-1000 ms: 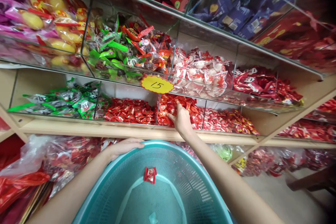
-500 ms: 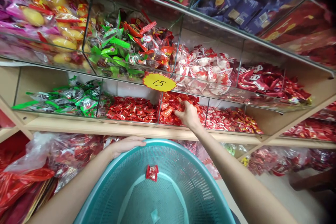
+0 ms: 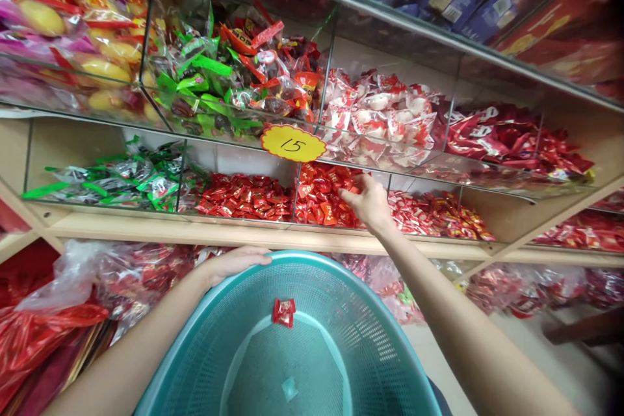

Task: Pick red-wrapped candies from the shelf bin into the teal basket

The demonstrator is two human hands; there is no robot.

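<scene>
My left hand (image 3: pixel 233 262) grips the far rim of a teal perforated basket (image 3: pixel 336 299) held low in front of me. One small red-wrapped candy (image 3: pixel 283 311) lies inside the basket near its far wall. My right hand (image 3: pixel 368 203) reaches into a glass bin of small red-wrapped candies (image 3: pixel 324 198) on the lower shelf, fingers curled down among the wrappers. Whether the fingers hold a candy is hidden.
A yellow tag marked 15 (image 3: pixel 291 143) hangs on the glass front. Neighbouring bins hold green-wrapped sweets (image 3: pixel 131 179), red candies (image 3: pixel 241 196) and red-and-white packets (image 3: pixel 380 117). Plastic bags of red goods (image 3: pixel 97 286) sit at lower left. A wooden shelf edge (image 3: pixel 195 233) runs across.
My right hand has shifted to the right within the red candy bin. The view has tilted slightly. My left hand stays on the basket rim, and the candy in the basket has not moved.
</scene>
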